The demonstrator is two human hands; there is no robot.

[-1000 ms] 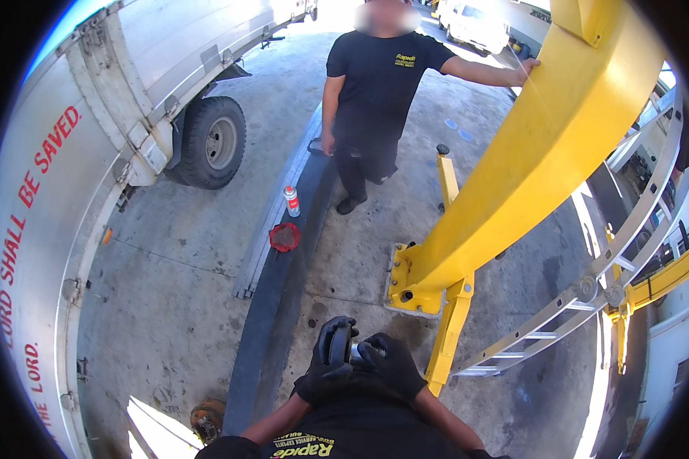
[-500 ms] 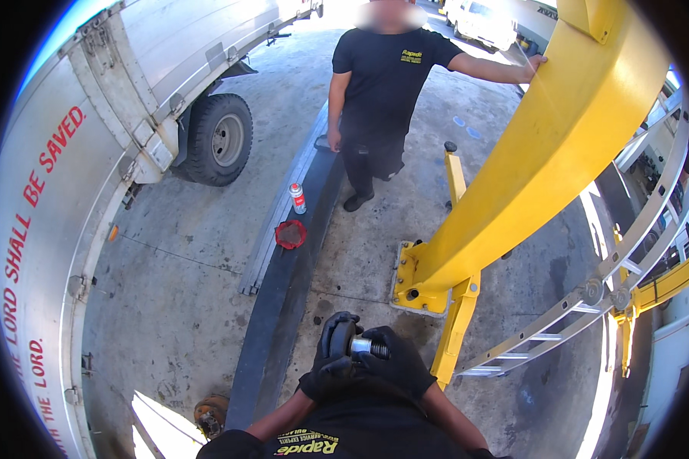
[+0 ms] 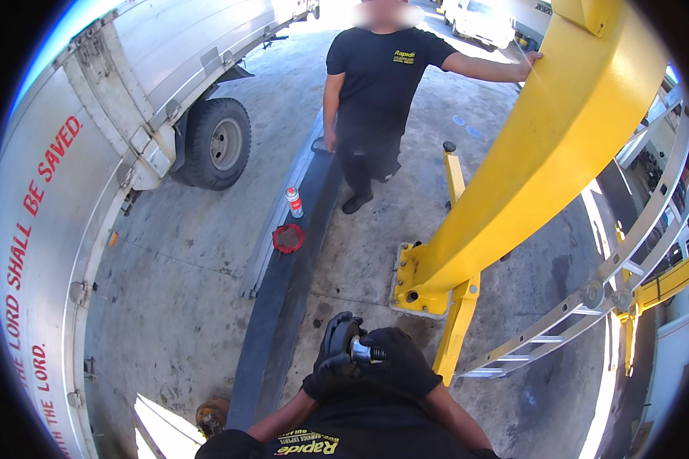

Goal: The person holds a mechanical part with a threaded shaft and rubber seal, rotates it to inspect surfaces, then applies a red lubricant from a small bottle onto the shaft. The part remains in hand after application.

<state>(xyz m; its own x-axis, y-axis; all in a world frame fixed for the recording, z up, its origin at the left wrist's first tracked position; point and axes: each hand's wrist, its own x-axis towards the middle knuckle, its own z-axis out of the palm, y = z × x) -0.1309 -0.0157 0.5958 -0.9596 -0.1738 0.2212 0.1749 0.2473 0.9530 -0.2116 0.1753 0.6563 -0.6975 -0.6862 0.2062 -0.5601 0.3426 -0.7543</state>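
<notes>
In front of my body I hold a dark, round metal part with a bright silver collar and a black, threaded-looking end that points right. My left hand, in a black glove, is closed around its wide disc-like side. The gloved fingers of my right hand wrap the threaded end. Both hands cover much of the part, so its exact kind cannot be made out.
A long dark beam lies left of my hands, bearing a red bowl and a spray can. A yellow lift post stands right, near a ladder. A person leans on the post. A truck is left.
The part has turned slightly between my hands, its threaded end now tilting a little lower. My right hand has shifted slightly. The person at the post stays in place.
</notes>
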